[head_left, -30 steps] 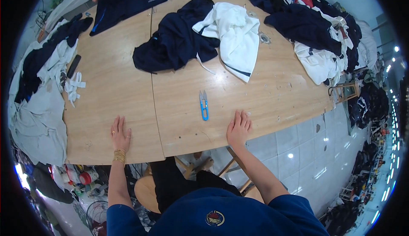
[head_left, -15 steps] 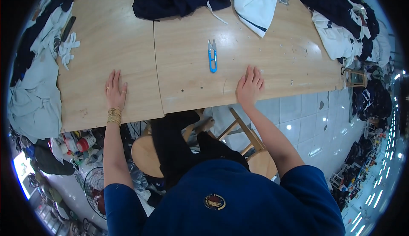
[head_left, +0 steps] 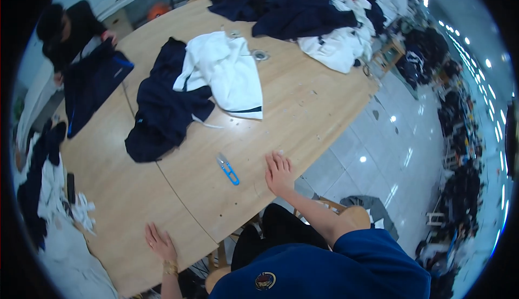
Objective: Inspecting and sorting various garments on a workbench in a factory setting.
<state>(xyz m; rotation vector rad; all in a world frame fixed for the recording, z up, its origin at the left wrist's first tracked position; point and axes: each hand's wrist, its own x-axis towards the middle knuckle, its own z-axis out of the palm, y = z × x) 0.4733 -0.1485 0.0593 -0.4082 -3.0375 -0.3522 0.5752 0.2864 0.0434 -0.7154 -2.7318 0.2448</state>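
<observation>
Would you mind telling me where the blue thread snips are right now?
In the head view, the snips lie on the wooden table, just left of the right hand, untouched, with the navy garment farther up.

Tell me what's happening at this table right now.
A person sits at a wooden table with both palms flat near its front edge: the left hand and the right hand, neither holding anything. A small blue thread snipper lies just left of the right hand, untouched. Farther back, a white garment overlaps a navy garment. At the far left, another person handles dark clothing.
</observation>
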